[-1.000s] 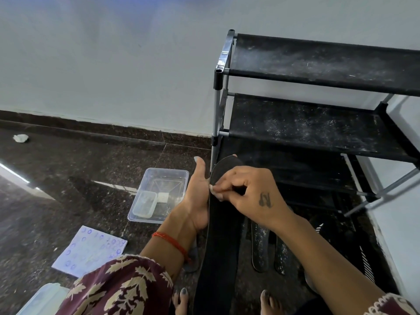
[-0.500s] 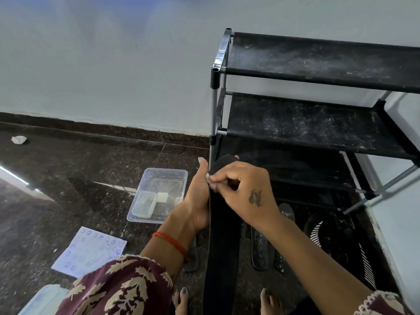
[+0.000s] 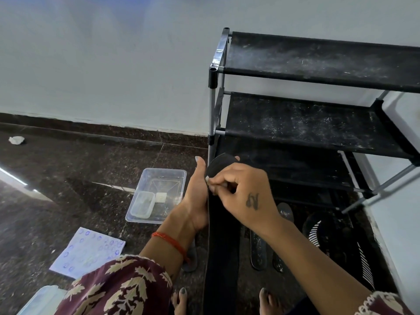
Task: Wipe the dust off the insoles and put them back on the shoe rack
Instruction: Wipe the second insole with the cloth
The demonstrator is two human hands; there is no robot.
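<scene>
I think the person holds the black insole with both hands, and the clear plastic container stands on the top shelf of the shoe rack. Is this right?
Not quite. The clear plastic container stands on the floor, left of the shoe rack, not on its top shelf, as the head view shows. The rest holds: the left hand and the right hand both hold the black insole.

hands: 2 | held insole (image 3: 221, 235): 1 | insoles on floor: 2 | shoe rack (image 3: 302, 123): 1 | clear tub (image 3: 175, 176): 1 | printed sheet (image 3: 87, 252): 1
</scene>
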